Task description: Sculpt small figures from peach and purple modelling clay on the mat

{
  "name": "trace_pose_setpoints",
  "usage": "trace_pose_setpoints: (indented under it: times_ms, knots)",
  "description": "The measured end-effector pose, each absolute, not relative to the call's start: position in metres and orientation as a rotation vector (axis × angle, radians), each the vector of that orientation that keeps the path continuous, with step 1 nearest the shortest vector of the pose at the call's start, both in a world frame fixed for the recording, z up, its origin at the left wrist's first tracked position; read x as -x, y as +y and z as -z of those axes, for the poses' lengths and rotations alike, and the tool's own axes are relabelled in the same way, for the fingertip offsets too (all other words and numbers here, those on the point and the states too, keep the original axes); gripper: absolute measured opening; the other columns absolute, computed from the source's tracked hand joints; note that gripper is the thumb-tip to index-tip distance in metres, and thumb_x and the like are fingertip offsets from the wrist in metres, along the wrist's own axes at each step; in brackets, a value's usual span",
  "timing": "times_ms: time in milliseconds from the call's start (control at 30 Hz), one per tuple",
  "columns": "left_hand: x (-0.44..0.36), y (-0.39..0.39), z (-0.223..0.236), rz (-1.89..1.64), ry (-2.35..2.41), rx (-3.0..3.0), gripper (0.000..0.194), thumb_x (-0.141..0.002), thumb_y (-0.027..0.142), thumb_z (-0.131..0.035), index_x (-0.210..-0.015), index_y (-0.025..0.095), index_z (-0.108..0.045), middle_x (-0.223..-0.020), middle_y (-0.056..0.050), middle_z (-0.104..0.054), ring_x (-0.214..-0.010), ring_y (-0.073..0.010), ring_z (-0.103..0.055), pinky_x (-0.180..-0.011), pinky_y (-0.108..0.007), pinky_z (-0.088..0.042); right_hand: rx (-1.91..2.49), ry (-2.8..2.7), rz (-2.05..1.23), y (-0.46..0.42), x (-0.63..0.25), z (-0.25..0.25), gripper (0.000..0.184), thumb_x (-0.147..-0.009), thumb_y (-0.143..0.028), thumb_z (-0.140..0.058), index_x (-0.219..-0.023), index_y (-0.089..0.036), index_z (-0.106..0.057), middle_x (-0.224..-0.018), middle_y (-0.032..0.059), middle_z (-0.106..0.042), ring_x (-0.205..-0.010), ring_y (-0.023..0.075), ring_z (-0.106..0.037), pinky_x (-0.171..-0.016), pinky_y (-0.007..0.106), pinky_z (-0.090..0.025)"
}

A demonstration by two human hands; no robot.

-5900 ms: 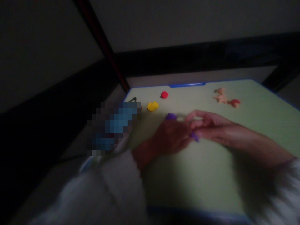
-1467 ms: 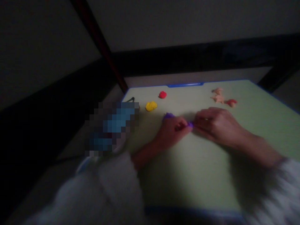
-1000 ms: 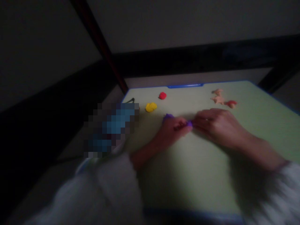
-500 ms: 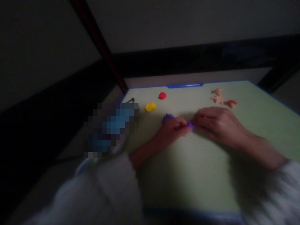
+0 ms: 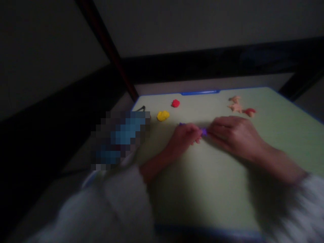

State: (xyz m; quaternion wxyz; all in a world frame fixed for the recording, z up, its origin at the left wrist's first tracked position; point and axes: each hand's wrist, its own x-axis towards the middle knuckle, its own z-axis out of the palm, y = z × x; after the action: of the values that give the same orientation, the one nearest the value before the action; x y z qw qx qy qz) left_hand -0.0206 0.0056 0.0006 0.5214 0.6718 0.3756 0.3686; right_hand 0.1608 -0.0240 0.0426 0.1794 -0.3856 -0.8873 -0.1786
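Note:
Between my two hands is a small piece of purple modelling clay [image 5: 204, 132], pinched at its left by the fingers of my left hand [image 5: 182, 137] and at its right by those of my right hand [image 5: 231, 132]. Both hands are closed, the fingertips nearly meeting just above the board. Behind my left hand a bit of another purple clay lump [image 5: 181, 124] peeks out; most of it is hidden. Farther back lie a yellow clay lump [image 5: 163, 115] and a smaller red clay lump [image 5: 175, 103].
The pale green board [image 5: 202, 189] has a blue rim with a raised blue strip [image 5: 200, 92] at its far edge. Several beige clay shapes, one with a red top [image 5: 250, 111], lie at the back right. A pixelated blue area [image 5: 129, 130] is at the left.
My left hand has turned and shifted slightly, now covering most of the purple lump behind it. The piece between the hands has moved a little up and left. My right hand has barely moved.

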Motion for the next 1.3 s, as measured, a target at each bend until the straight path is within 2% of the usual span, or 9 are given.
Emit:
trace_pose_setpoints:
  times_ms: [267, 467, 633, 967, 1300]
  knots:
    - [0.0186, 0.0059, 0.0025, -0.931, 0.832, -1.594, 0.018, -0.079, 0.031, -0.051, -0.071, 0.015, -0.054, -0.062, 0.001, -0.058, -0.056, -0.0069, -0.052, -0.053, -0.020, -0.038, 1.111, -2.518, 0.505, -0.0258, -0.1590, -0.0418, 0.021, -0.083, -0.020, -0.050, -0.071, -0.016, -0.065, -0.067, 0.0035, -0.060, -0.056, 0.0140, -0.050, -0.056, 0.027, -0.027]
    - [0.0172, 0.0045, -0.0002, -0.932, 0.902, -1.608, 0.017, -0.073, 0.031, -0.060, -0.072, 0.016, -0.053, -0.061, 0.002, -0.059, -0.058, -0.0079, -0.054, -0.053, -0.020, -0.038, 1.142, -2.521, 0.528, -0.0257, -0.1580, -0.0408, 0.022, -0.084, -0.020, -0.047, -0.070, -0.016, -0.064, -0.066, 0.0036, -0.059, -0.055, 0.0137, -0.047, -0.055, 0.028, -0.025]
    - [0.0190, 0.0065, 0.0021, -0.898, 0.912, -1.659, 0.018, -0.074, 0.032, -0.059, -0.070, 0.016, -0.053, -0.061, 0.001, -0.060, -0.057, -0.0079, -0.054, -0.052, -0.020, -0.037, 1.144, -2.458, 0.560, -0.0228, -0.1631, -0.0426, 0.019, -0.083, -0.016, -0.048, -0.072, -0.015, -0.064, -0.069, 0.0040, -0.061, -0.056, 0.0138, -0.049, -0.056, 0.027, -0.027]
    - [0.0176, 0.0061, -0.0006, -0.843, 0.918, -1.686, 0.014, -0.073, 0.027, -0.058, -0.067, 0.015, -0.054, -0.058, 0.001, -0.059, -0.055, -0.0082, -0.054, -0.053, -0.020, -0.038, 0.968, -2.521, 0.594, -0.0228, -0.1615, -0.0448, 0.026, -0.089, -0.021, -0.048, -0.074, -0.015, -0.068, -0.071, 0.0052, -0.064, -0.059, 0.0141, -0.049, -0.056, 0.027, -0.026]
    - [0.0159, 0.0059, 0.0018, -0.788, 0.941, -1.747, 0.013, -0.070, 0.027, -0.057, -0.064, 0.016, -0.053, -0.055, 0.001, -0.058, -0.054, -0.0096, -0.054, -0.053, -0.022, -0.040, 0.929, -2.577, 0.664, -0.0228, -0.1595, -0.0416, 0.026, -0.087, -0.013, -0.048, -0.069, -0.015, -0.067, -0.064, 0.0043, -0.062, -0.058, 0.0146, -0.049, -0.056, 0.029, -0.025]
